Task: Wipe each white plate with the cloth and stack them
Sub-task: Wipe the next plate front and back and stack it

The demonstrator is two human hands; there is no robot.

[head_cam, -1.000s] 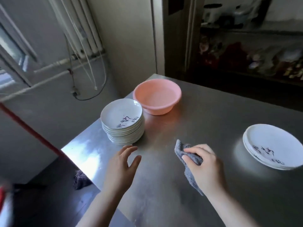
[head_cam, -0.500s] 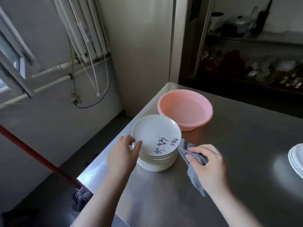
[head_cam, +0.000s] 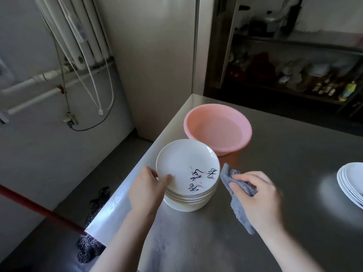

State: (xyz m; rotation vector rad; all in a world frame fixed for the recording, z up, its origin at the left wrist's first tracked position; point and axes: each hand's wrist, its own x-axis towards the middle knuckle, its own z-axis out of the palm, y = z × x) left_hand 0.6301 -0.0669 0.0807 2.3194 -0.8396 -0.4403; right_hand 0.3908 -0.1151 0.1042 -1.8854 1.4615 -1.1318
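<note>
Head camera looks down on a stainless steel table [head_cam: 294, 193] where the job appears to be in its early part, judging by the two piles. Near the table's left edge stands a tall stack of white plates [head_cam: 188, 199], each it seems with dark brush lettering like the top plate [head_cam: 184, 163], which sits tilted with its left side raised off the pile. The left hand [head_cam: 146, 190] grasps that plate's near left rim, thumb on the upper face and fingers curled beneath, so it looks to be mid-lift and not yet wiped. The right hand [head_cam: 259, 197] clutches a grey cloth [head_cam: 235, 193] just right of the stack, with a loose end hanging below the palm; whether the cloth touches the plates cannot be told. At the far right edge of view lies a much lower stack of plates [head_cam: 351, 185], only a few deep and partly cut off, which I take to be the finished ones. A pink plastic basin [head_cam: 218, 128] stands just behind the tall stack. By that reading, most plates remain: each must be lifted, wiped and carried across to the low pile
</note>
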